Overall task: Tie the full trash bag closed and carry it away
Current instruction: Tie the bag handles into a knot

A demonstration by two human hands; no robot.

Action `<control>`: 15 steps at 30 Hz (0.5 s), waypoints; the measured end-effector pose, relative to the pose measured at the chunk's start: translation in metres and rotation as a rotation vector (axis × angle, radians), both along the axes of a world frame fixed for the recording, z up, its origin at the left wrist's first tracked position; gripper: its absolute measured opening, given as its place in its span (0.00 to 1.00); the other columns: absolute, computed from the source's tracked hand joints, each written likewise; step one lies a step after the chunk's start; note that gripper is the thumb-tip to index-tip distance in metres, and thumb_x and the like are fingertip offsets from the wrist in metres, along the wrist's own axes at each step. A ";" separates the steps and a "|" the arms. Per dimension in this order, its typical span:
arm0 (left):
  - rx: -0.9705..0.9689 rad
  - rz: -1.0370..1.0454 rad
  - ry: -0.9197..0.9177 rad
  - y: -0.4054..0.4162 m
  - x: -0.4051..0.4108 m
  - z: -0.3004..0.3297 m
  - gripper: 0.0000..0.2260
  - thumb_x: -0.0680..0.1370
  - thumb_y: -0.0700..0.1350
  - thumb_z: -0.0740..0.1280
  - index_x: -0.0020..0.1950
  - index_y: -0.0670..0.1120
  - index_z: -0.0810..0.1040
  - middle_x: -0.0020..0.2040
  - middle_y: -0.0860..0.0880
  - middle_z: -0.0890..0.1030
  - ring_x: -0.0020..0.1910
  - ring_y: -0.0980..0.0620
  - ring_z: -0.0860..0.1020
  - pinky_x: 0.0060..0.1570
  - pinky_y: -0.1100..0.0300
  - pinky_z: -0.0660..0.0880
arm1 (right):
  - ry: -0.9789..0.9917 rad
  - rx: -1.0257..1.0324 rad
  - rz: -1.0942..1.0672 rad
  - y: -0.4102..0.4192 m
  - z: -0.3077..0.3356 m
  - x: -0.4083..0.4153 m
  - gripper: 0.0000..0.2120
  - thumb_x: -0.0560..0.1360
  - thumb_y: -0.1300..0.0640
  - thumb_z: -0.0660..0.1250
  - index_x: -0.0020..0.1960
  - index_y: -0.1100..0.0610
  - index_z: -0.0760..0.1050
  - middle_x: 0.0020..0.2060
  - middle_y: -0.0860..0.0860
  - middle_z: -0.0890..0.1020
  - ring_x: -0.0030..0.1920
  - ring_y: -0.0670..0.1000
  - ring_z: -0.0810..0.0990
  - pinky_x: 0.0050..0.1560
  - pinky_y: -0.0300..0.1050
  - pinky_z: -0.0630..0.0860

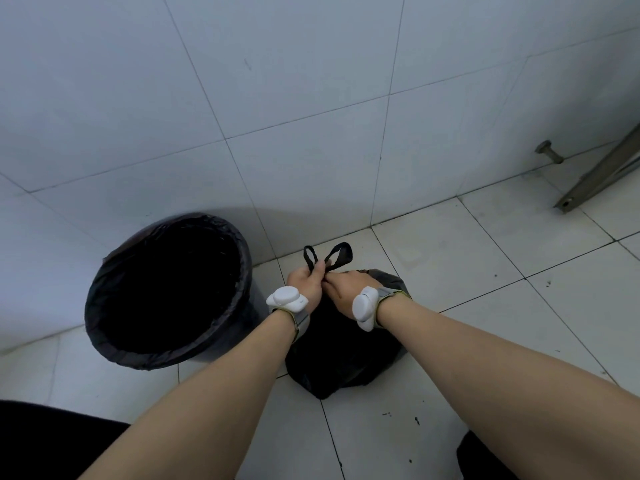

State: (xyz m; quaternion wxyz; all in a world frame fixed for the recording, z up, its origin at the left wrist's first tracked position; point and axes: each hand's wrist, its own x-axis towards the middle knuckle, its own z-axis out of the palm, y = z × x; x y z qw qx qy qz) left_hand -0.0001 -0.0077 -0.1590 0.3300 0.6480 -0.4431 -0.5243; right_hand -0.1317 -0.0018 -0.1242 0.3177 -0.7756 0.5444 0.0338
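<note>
A full black trash bag (343, 362) sits on the white tiled floor, right of the bin. Its two handle loops (327, 256) stick up above my fists. My left hand (306, 280) is closed on the left handle and my right hand (343, 287) is closed on the right one, the two fists touching above the bag's top. Each wrist wears a white device on a strap. The bag's mouth is hidden under my hands.
A round black bin (169, 292) with a dark liner stands against the tiled wall at the left. A metal doorstop (550, 152) and a metal door edge (602, 171) are at the right. Dark shapes show at the bottom corners.
</note>
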 end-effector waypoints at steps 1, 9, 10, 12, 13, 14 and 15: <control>-0.009 0.007 -0.004 0.001 -0.001 0.001 0.11 0.77 0.56 0.64 0.40 0.56 0.84 0.42 0.47 0.85 0.45 0.47 0.82 0.56 0.49 0.77 | -0.001 0.003 -0.020 0.000 0.000 -0.002 0.17 0.83 0.47 0.52 0.61 0.55 0.74 0.56 0.59 0.82 0.54 0.62 0.81 0.51 0.51 0.76; -0.034 -0.099 0.011 0.012 0.004 0.006 0.12 0.75 0.62 0.64 0.43 0.60 0.85 0.43 0.49 0.86 0.45 0.46 0.83 0.53 0.51 0.78 | -0.086 0.104 -0.246 -0.015 -0.002 -0.036 0.18 0.75 0.41 0.61 0.58 0.47 0.80 0.49 0.51 0.85 0.50 0.54 0.83 0.51 0.46 0.79; -0.041 -0.133 -0.010 0.014 0.005 0.006 0.11 0.75 0.61 0.65 0.43 0.60 0.85 0.47 0.47 0.87 0.49 0.45 0.84 0.57 0.51 0.78 | -0.096 0.108 -0.268 -0.018 -0.002 -0.037 0.15 0.75 0.46 0.62 0.56 0.51 0.81 0.48 0.52 0.85 0.49 0.55 0.84 0.51 0.47 0.80; -0.086 -0.189 -0.052 0.019 0.004 0.009 0.10 0.77 0.56 0.66 0.41 0.58 0.85 0.47 0.49 0.86 0.50 0.48 0.83 0.57 0.52 0.78 | -0.145 0.106 -0.293 -0.024 -0.003 -0.039 0.11 0.75 0.55 0.66 0.54 0.55 0.82 0.50 0.54 0.86 0.53 0.56 0.84 0.54 0.46 0.80; -0.120 -0.228 -0.084 0.022 0.003 0.011 0.10 0.79 0.51 0.66 0.41 0.56 0.85 0.44 0.51 0.85 0.47 0.50 0.83 0.55 0.54 0.78 | -0.176 0.112 -0.292 -0.025 -0.003 -0.039 0.12 0.75 0.59 0.67 0.57 0.56 0.82 0.53 0.54 0.85 0.55 0.55 0.83 0.56 0.43 0.78; -0.153 -0.284 -0.130 0.023 0.003 0.011 0.10 0.80 0.48 0.65 0.42 0.53 0.84 0.41 0.54 0.84 0.43 0.53 0.82 0.51 0.57 0.77 | -0.205 0.123 -0.292 -0.026 -0.001 -0.040 0.14 0.75 0.61 0.68 0.60 0.58 0.81 0.56 0.54 0.84 0.57 0.54 0.83 0.56 0.40 0.76; -0.186 -0.344 -0.186 0.024 0.004 0.011 0.10 0.81 0.45 0.65 0.44 0.49 0.84 0.37 0.55 0.82 0.40 0.54 0.80 0.48 0.60 0.75 | -0.230 0.139 -0.305 -0.026 0.000 -0.041 0.15 0.76 0.61 0.68 0.62 0.58 0.81 0.56 0.54 0.84 0.56 0.53 0.82 0.55 0.37 0.74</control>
